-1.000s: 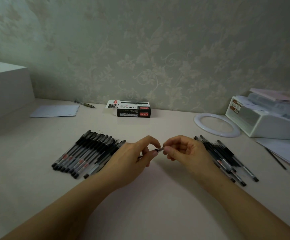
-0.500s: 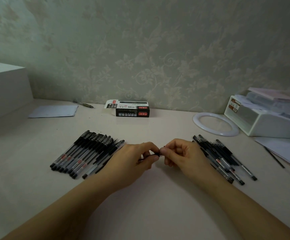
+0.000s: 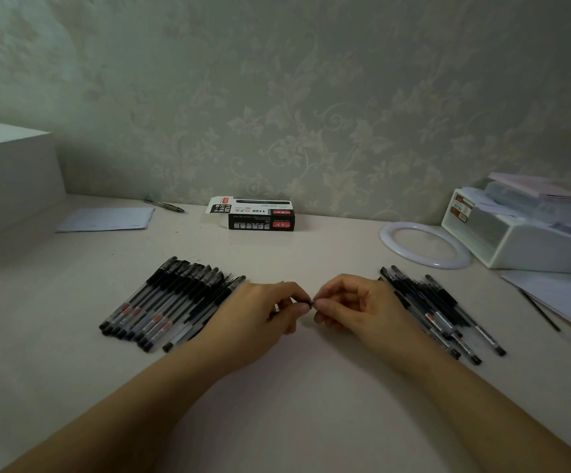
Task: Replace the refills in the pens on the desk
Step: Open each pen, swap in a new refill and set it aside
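My left hand and right hand pinch one slim black pen between fingertips, steadying it for twisting.

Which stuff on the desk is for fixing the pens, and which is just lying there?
For the job: pen pinched between left hand and right hand; left pen row; right pen pile; refill box.

Just lying about: white ring; paper sheet; white tray.

Wall: grey-green, pale floral scroll pattern
Desk: cream
Left pen row: black caps, clear barrels, red labels
Refill box: black, white flap, red tags
Ring: white
Paper: pale blue-grey
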Demonstrator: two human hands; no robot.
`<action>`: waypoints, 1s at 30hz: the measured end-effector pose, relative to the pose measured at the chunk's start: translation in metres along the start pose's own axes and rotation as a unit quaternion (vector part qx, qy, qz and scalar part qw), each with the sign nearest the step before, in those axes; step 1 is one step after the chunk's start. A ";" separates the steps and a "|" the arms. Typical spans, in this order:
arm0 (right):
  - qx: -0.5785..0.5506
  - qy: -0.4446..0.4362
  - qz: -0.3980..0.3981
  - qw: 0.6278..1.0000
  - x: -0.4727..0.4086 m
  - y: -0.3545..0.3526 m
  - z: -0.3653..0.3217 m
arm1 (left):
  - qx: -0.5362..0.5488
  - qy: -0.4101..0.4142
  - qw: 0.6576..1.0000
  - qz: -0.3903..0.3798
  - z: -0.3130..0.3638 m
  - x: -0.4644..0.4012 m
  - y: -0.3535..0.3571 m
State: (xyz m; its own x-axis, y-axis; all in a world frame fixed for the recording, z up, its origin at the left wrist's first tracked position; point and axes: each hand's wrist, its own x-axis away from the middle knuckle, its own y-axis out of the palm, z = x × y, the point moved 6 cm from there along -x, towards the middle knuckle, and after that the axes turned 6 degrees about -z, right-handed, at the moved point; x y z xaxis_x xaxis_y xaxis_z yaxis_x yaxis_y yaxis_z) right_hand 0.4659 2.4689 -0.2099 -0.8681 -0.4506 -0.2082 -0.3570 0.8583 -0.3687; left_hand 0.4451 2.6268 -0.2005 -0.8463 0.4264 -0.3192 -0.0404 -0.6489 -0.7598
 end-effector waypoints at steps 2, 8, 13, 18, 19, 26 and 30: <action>0.015 -0.005 -0.006 1.000 0.000 0.000 0.000 | -0.004 0.001 1.000 -0.003 0.001 0.000 -0.001; -0.006 -0.014 -0.007 1.000 0.000 0.000 -0.001 | -0.003 0.013 1.000 0.016 0.004 0.000 -0.008; -0.025 -0.022 -0.009 0.999 0.000 -0.001 -0.003 | 0.006 0.003 1.000 0.013 0.002 0.000 -0.009; -0.047 -0.056 -0.017 0.997 0.002 -0.003 -0.014 | 0.168 -0.041 0.982 -0.076 -0.007 -0.001 0.005; -0.046 -0.058 -0.021 0.997 0.002 -0.002 -0.014 | 0.194 -0.053 0.975 -0.091 -0.010 -0.001 0.007; -0.024 -0.030 0.013 0.999 0.001 -0.004 -0.008 | 0.155 -0.034 0.986 -0.042 -0.007 -0.002 0.004; 0.077 -0.023 0.019 0.997 0.000 0.002 -0.005 | 0.068 0.008 0.997 0.029 0.001 0.000 -0.006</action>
State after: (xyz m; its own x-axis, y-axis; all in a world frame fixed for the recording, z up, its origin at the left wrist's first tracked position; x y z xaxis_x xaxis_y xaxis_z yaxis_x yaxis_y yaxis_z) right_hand 0.4635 2.4717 -0.2060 -0.8627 -0.4312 -0.2643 -0.2633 0.8291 -0.4933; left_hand 0.4448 2.6298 -0.1950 -0.8412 0.3942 -0.3701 -0.0638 -0.7520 -0.6561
